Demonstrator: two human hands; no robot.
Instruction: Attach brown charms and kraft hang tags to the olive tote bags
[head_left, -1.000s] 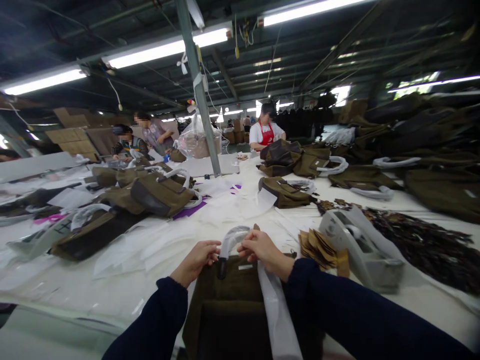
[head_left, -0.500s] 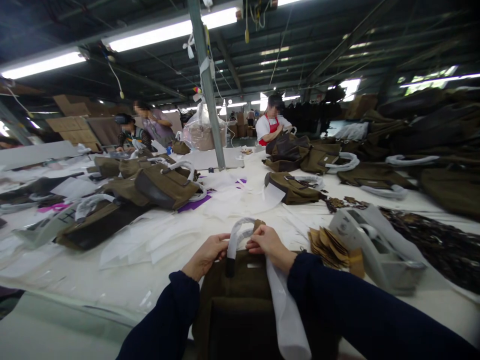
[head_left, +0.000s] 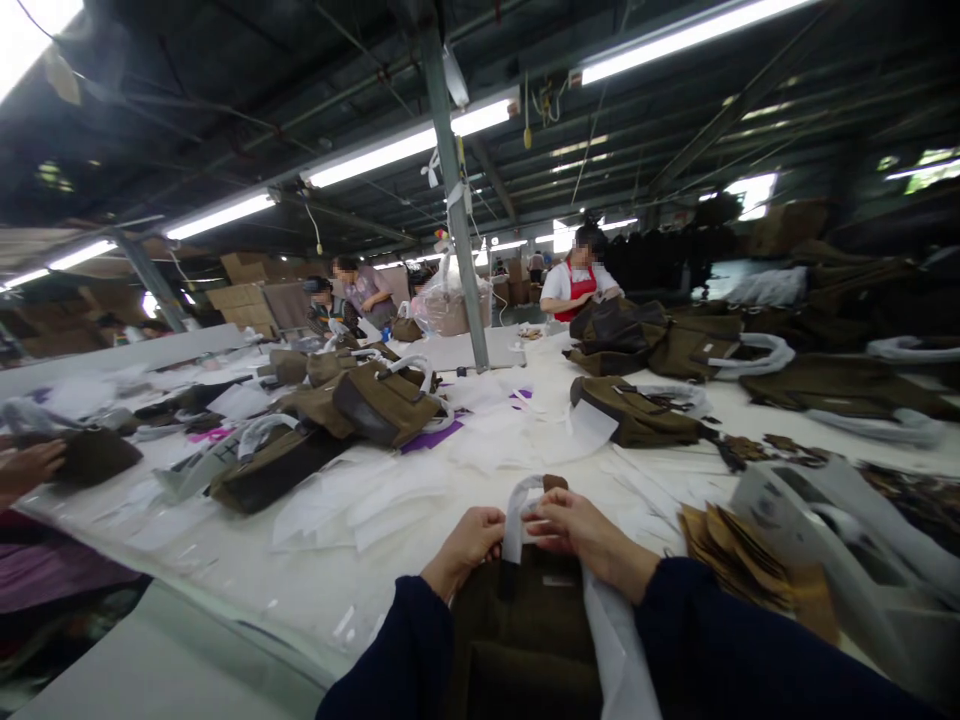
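An olive-brown fabric handbag (head_left: pixel 529 630) stands upright in front of me at the table's near edge. Its arched handle (head_left: pixel 514 515) is partly covered in white wrapping, with a brown piece (head_left: pixel 555 483) bare at the top right. My left hand (head_left: pixel 474 545) is closed at the handle's left side, fingertips pinched on the wrapping's edge. My right hand (head_left: pixel 577 525) pinches the wrapping on the handle's right side, the thumb hidden. A long loose white wrapping strip (head_left: pixel 616 640) hangs down the bag's right side, below my right wrist.
White sheets (head_left: pixel 360 500) lie left of the bag. Brown paper pieces (head_left: pixel 731 555) and a grey dispenser (head_left: pixel 840 560) stand at right. More handbags (head_left: pixel 386 405) cover the table. A co-worker's hand (head_left: pixel 30 465) shows at far left; a person in a red apron (head_left: pixel 577 285) works across the table.
The view has swung left, so everything sits further right and a co-worker's hand has come in at left. Both my hands keep their pinch at the handle, with little movement.
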